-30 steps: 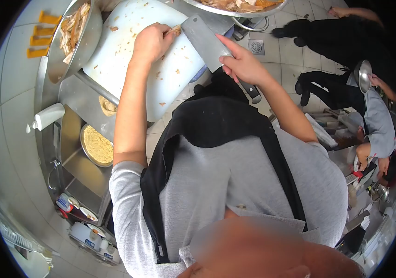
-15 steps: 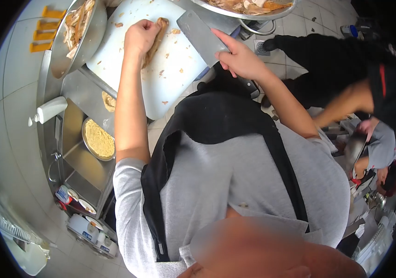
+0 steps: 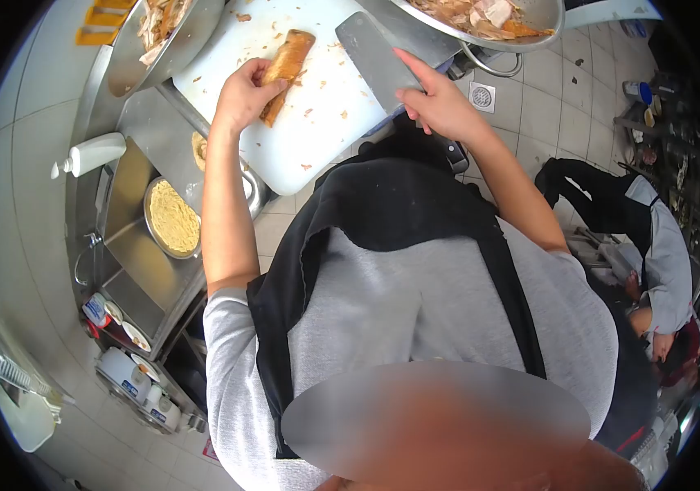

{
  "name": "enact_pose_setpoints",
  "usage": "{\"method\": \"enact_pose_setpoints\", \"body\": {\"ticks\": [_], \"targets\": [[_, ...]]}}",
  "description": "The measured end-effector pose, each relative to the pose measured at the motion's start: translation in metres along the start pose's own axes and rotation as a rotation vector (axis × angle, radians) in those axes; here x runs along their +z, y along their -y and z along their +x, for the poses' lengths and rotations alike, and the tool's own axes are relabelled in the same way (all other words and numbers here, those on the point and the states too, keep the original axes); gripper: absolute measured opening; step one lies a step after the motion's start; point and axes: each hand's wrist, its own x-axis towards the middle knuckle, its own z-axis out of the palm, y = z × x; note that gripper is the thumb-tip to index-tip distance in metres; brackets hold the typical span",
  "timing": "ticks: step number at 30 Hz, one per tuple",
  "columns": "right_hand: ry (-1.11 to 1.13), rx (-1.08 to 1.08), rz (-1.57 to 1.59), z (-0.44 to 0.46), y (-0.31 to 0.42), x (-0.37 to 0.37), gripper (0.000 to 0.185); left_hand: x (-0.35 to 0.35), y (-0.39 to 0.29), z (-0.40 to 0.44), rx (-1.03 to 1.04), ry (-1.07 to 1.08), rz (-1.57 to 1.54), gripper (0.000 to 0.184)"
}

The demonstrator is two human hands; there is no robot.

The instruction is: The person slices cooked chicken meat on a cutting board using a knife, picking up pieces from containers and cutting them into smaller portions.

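A long piece of browned meat lies aslant on the white cutting board, its glossy brown side up. My left hand grips its near part, thumb on top and fingers around the far edge. My right hand is closed around the handle of a cleaver, index finger stretched along the spine. The broad blade hovers over the right side of the board, apart from the meat. Small brown scraps are scattered across the board.
A metal bowl of meat pieces stands left of the board. Another metal bowl, also with meat, is beyond the cleaver. At left are a white squeeze bottle and a round pan of yellow food. Another person works at far right.
The meat has been turned so its broad brown side shows, and my left hand has shifted down along it. The person in black nearby has moved away. My right hand keeps the cleaver.
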Motion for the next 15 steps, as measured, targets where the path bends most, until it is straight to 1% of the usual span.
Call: {"method": "enact_pose_setpoints", "body": {"ticks": [1, 2, 3, 4, 6, 7, 9, 10, 12, 13, 15], "targets": [[0.005, -0.004, -0.007, 0.000, 0.001, -0.001, 0.073, 0.000, -0.015, -0.004, -0.001, -0.008, -0.005, 0.037], [0.016, 0.005, -0.013, 0.000, 0.003, -0.003, 0.073, -0.003, -0.043, -0.011, 0.071, -0.029, 0.244, 0.036], [0.028, 0.015, -0.018, -0.001, 0.005, -0.004, 0.074, -0.006, -0.057, -0.016, 0.139, -0.048, 0.494, 0.037], [0.034, 0.012, -0.026, 0.000, 0.005, -0.006, 0.074, -0.006, -0.052, -0.013, 0.136, -0.056, 0.489, 0.037], [0.032, 0.009, -0.033, 0.003, 0.002, -0.006, 0.074, -0.006, -0.038, 0.000, 0.370, -0.150, 0.551, 0.041], [0.035, 0.005, -0.040, 0.004, 0.002, -0.006, 0.074, -0.006, -0.036, 0.004, 0.369, -0.158, 0.548, 0.041], [0.036, 0.034, -0.060, 0.006, 0.003, -0.005, 0.075, -0.003, -0.031, 0.010, 0.485, -0.216, 0.709, 0.039], [0.039, 0.035, -0.067, 0.007, 0.002, -0.005, 0.075, -0.001, -0.034, 0.007, 0.481, -0.221, 0.704, 0.039], [0.088, 0.085, -0.106, 0.009, 0.001, -0.007, 0.076, 0.009, -0.048, -0.004, 0.407, -0.335, 0.716, 0.036], [0.088, 0.089, -0.106, 0.010, 0.000, -0.008, 0.076, 0.015, -0.051, -0.006, 0.407, -0.332, 0.714, 0.036], [0.066, 0.124, -0.364, 0.011, 0.000, -0.012, 0.074, 0.028, -0.057, -0.007, 0.415, -0.393, 0.681, 0.033]]}}
